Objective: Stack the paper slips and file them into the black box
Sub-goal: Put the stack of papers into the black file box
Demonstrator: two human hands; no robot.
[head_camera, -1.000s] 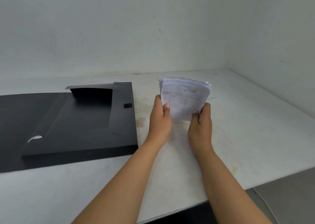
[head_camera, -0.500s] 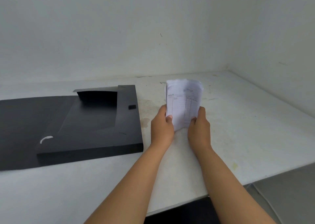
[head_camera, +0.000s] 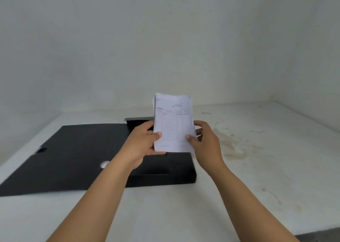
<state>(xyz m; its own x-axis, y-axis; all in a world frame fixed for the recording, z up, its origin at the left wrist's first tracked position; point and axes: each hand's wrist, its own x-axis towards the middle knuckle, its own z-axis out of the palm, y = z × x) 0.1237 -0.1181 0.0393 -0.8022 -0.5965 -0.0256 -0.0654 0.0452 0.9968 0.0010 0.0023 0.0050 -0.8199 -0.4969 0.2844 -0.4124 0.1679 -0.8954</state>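
Observation:
I hold a stack of white printed paper slips [head_camera: 173,124] upright in both hands, above the right part of the black box [head_camera: 165,175]. My left hand [head_camera: 143,142] grips the stack's left edge with the thumb on the front sheet. My right hand [head_camera: 206,140] grips the right edge the same way. The box lies open and flat on the white table [head_camera: 257,168], its lid [head_camera: 64,159] spread out to the left. My hands and the slips hide much of the box's inside.
White walls close the table at the back and on the right. A stained patch [head_camera: 231,146] marks the table right of the box. The table's front edge [head_camera: 312,230] runs at the lower right.
Both hands carried the stack of slips leftward from over the bare table to above the open black box. The view shifted, so the box now sits near the centre.

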